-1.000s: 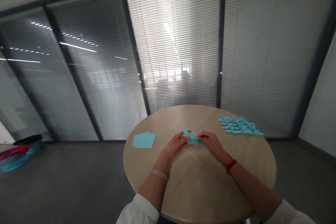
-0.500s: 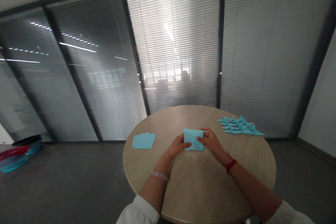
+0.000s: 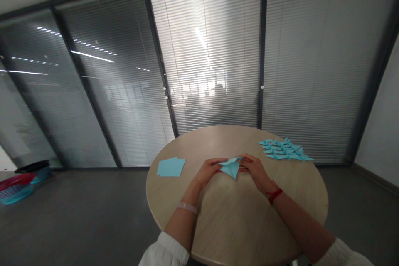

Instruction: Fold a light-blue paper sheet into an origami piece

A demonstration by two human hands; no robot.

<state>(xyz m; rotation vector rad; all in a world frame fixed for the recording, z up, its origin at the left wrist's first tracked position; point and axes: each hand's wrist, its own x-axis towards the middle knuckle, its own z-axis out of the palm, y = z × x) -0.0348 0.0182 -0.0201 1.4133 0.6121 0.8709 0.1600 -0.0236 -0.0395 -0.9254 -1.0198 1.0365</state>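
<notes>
Between the fingers [image 3: 217,161] — blue paper [image 3: 231,168], folded

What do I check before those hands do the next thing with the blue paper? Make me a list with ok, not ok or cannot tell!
1. Left hand on the light-blue folded paper piece: ok, it holds the left side.
2. Right hand on the piece: ok, it holds the right side.
3. Flat light-blue paper sheets out of the way: ok, they lie apart, to the left of the left hand.
4. Those sheets stacked evenly: not ok, some edges stick out.
5. Pointy light-blue folded paper figures untouched: ok, they sit beyond the right hand.
6. Creases sharp: cannot tell, too small to see.
</notes>
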